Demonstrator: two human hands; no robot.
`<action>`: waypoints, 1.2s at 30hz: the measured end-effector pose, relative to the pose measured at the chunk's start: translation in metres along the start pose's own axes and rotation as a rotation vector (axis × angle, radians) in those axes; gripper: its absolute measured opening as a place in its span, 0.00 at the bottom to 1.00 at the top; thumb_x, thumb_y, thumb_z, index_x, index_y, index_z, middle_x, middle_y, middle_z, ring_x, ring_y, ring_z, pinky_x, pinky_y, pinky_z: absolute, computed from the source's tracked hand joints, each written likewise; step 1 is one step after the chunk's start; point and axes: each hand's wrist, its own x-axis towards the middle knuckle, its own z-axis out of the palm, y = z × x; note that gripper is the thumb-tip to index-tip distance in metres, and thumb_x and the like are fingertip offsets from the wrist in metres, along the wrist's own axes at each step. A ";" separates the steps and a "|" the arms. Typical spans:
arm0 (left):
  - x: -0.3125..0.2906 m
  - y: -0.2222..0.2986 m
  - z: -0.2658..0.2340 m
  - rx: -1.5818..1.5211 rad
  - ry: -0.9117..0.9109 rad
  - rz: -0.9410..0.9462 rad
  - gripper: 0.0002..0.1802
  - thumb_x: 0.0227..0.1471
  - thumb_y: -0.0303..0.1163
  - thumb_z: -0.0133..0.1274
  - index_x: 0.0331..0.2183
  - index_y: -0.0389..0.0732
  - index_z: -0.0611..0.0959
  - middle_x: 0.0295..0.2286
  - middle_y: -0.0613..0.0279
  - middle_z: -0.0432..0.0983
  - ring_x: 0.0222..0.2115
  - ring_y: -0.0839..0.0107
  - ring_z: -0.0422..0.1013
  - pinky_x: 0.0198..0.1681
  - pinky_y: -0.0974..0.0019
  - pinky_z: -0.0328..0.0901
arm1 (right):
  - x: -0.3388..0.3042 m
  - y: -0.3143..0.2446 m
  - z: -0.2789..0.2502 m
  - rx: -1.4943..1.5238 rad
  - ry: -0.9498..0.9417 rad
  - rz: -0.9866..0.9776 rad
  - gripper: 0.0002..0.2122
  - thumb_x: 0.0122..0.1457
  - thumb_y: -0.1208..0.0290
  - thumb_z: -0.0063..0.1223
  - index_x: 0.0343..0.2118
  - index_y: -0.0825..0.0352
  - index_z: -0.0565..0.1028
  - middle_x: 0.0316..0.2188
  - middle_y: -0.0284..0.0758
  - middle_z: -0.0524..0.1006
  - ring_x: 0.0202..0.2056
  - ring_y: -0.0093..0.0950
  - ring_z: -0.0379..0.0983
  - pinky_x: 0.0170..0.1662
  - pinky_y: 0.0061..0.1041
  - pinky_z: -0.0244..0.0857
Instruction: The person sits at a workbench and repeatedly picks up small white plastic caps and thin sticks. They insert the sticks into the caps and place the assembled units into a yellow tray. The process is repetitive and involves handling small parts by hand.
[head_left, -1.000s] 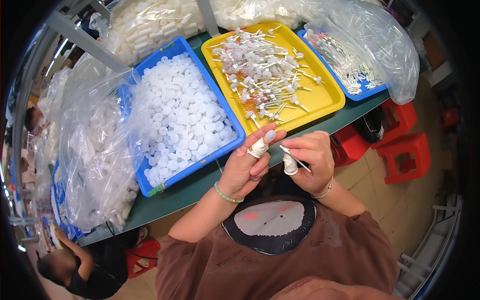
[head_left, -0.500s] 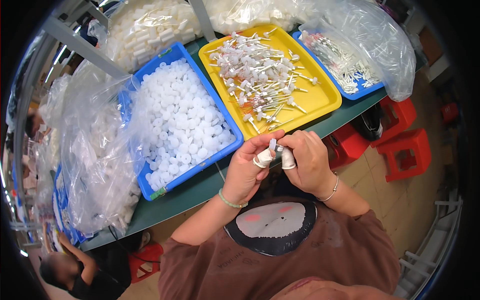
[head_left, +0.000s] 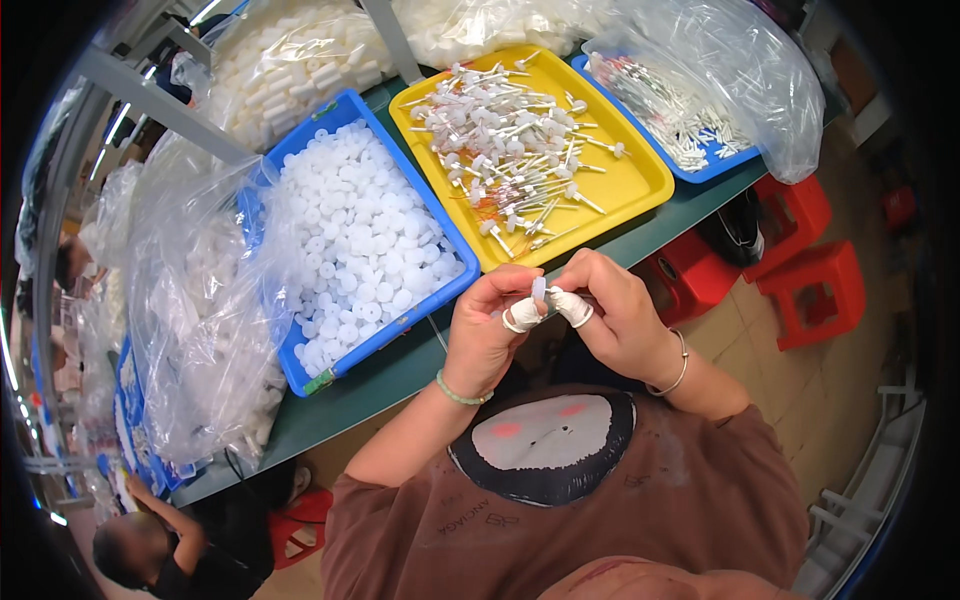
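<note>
At near desk edge (head_left: 340, 402), left hand (head_left: 484, 338) pinches 1 white disc (head_left: 539, 289), right hand (head_left: 636, 325) an obscured part; apparent joining requires alignment next.

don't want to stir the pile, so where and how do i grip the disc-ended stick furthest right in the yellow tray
Probably pinch the disc-ended stick by its white disc with the right hand, coming from the right: the disc is its outer end, over bare yellow tray, while its shaft runs back toward the pile.
</note>
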 end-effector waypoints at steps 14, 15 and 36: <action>0.004 0.002 0.008 0.127 0.013 -0.013 0.15 0.45 0.19 0.59 0.37 0.41 0.75 0.40 0.60 0.75 0.29 0.85 0.70 0.21 0.84 0.59 | 0.013 0.013 -0.036 -0.323 -0.084 -0.319 0.09 0.52 0.76 0.51 0.37 0.67 0.69 0.31 0.38 0.70 0.34 0.38 0.69 0.38 0.32 0.64; 0.005 0.002 0.007 0.128 0.011 -0.012 0.14 0.47 0.21 0.58 0.37 0.41 0.75 0.41 0.59 0.74 0.25 0.86 0.67 0.20 0.84 0.57 | 0.018 0.015 -0.052 -0.337 -0.058 -0.297 0.09 0.52 0.76 0.51 0.37 0.68 0.70 0.32 0.39 0.71 0.35 0.38 0.70 0.38 0.32 0.64; 0.005 0.005 0.007 0.115 0.015 -0.045 0.11 0.53 0.25 0.53 0.41 0.40 0.73 0.38 0.59 0.76 0.14 0.88 0.55 0.14 0.83 0.49 | 0.044 0.105 -0.171 -0.631 0.231 0.167 0.09 0.48 0.80 0.53 0.33 0.67 0.77 0.32 0.37 0.77 0.31 0.30 0.73 0.36 0.25 0.66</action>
